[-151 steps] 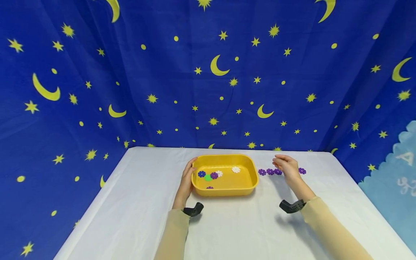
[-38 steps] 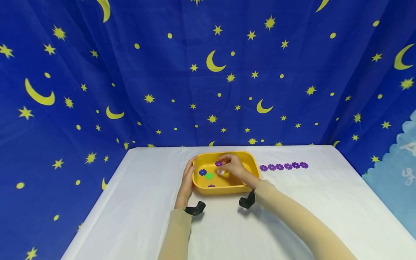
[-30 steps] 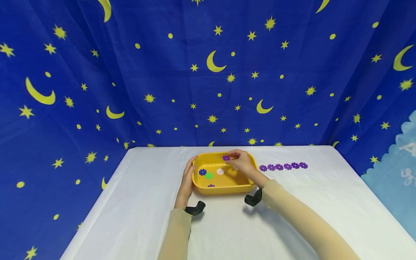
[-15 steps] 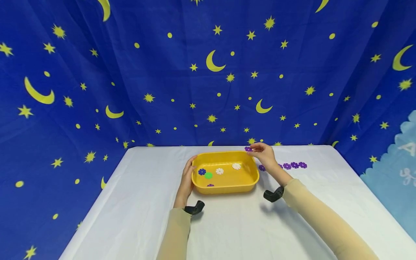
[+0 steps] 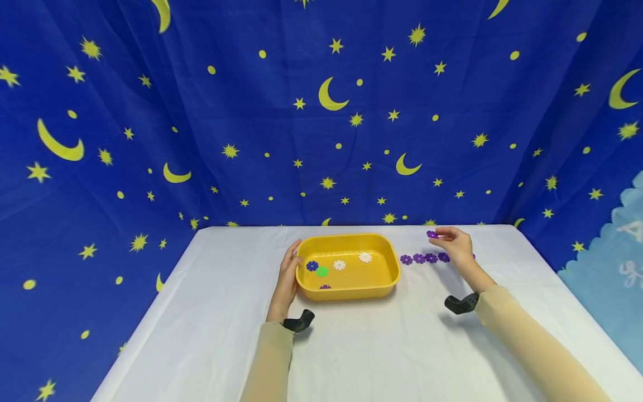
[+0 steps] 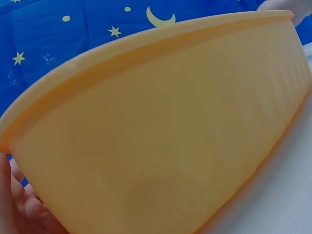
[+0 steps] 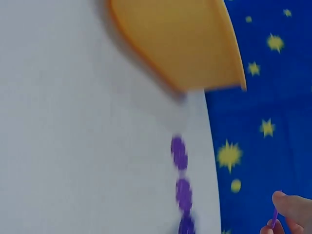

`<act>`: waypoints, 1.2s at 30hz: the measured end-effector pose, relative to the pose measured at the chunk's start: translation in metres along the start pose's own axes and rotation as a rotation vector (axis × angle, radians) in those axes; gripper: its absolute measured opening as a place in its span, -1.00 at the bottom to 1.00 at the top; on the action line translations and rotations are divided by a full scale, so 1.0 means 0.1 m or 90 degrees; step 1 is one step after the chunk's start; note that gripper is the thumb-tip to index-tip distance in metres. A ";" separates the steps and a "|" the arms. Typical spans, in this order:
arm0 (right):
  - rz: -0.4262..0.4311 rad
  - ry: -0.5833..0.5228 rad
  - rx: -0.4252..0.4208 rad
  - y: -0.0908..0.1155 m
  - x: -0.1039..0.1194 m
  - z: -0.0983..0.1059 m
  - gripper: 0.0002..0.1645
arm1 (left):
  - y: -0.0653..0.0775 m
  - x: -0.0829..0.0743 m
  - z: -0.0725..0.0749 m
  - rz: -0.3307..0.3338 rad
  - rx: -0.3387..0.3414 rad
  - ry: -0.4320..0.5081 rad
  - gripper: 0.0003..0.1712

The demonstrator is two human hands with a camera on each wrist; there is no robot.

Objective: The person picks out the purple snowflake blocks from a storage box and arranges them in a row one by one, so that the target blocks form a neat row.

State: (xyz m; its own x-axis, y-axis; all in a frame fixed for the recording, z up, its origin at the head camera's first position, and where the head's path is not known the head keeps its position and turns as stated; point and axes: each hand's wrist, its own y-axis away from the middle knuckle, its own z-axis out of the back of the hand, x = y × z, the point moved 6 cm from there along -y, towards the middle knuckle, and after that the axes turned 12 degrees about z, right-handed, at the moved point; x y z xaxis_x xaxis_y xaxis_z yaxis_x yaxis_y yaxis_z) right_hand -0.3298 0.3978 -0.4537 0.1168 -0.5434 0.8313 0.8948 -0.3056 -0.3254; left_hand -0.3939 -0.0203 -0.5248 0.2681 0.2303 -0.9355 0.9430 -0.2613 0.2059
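Note:
My left hand (image 5: pixel 285 282) holds the left end of a yellow plastic basin (image 5: pixel 348 293), fingers along its outer wall and thumb at the rim. In the left wrist view, that wall (image 6: pixel 161 126) hides most of the hand. Above the table at the right, my right hand (image 5: pixel 456 248) pinches a purple snowflake disc (image 5: pixel 431 234) between thumb and fingertips; the right wrist view shows this disc (image 7: pixel 274 217) edge-on. Below it lies a row of purple snowflake discs (image 5: pixel 419 258), its right part mostly hidden by my hand.
Inside the basin are a dark blue disc (image 5: pixel 312 266), a green disc (image 5: pixel 322 272), two white discs (image 5: pixel 365 257) and a purple disc (image 5: pixel 325 287) half hidden by the front wall. A blue star-patterned curtain (image 5: pixel 281 123) rises behind the white table (image 5: pixel 361 352).
My right hand has picked a purple disc out of the basin and carried it right, over the rim and above the row. The row has gained length since the earliest frame. My left hand stays put.

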 end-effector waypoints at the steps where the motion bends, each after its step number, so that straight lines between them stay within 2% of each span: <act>1: -0.003 0.006 -0.012 0.00 -0.05 0.06 -0.44 | 0.00 0.00 0.00 0.001 0.000 0.009 -0.33; 7: -0.049 0.028 -0.057 0.06 -0.35 0.38 -0.46 | -0.01 0.00 0.00 0.004 0.002 0.034 -0.37; 13: -0.103 0.045 -0.092 0.13 -0.58 0.58 -0.46 | -0.01 0.01 0.00 0.022 -0.002 0.037 -0.38; 22: -0.118 0.070 -0.121 0.17 -0.82 0.74 -0.46 | 0.00 0.03 0.00 0.036 -0.015 0.019 -0.39; 29: -0.145 0.070 -0.137 0.21 -0.93 0.79 -0.45 | 0.02 0.00 -0.02 0.035 0.000 0.011 -0.37; 36: -0.162 0.071 -0.160 0.23 -1.05 0.85 -0.46 | -0.02 0.03 0.00 0.033 -0.018 0.009 -0.36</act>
State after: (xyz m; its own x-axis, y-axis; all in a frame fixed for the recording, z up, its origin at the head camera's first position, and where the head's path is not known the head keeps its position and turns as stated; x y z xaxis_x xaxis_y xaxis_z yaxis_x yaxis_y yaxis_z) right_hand -0.2846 0.5138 -0.5099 -0.1562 -0.5028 0.8502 0.7538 -0.6169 -0.2264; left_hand -0.3948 -0.0190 -0.5277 0.3188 0.2305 -0.9194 0.9330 -0.2470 0.2616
